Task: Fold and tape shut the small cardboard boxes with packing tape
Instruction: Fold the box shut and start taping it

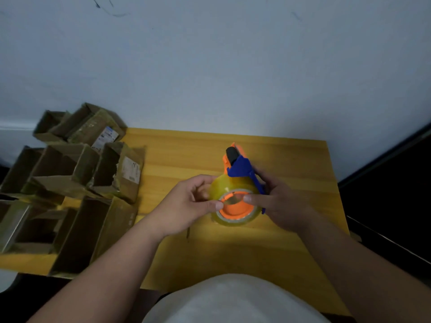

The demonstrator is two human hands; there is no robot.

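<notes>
I hold a blue and orange tape dispenser [240,169] over the middle of the yellow wooden table [291,164]. A roll of clear packing tape [224,185] sits on its orange hub. My right hand [277,201] grips the dispenser from the right, thumb across the hub. My left hand [191,201] holds the roll's left side, thumb and fingers pinching at the roll's edge. Several open cardboard boxes [67,173], with old tape and labels on them, are heaped on the table's left end.
A pale wall [233,66] rises right behind the table's far edge. A dark surface [396,194] lies past the table's right side. My white shirt [233,299] covers the near edge.
</notes>
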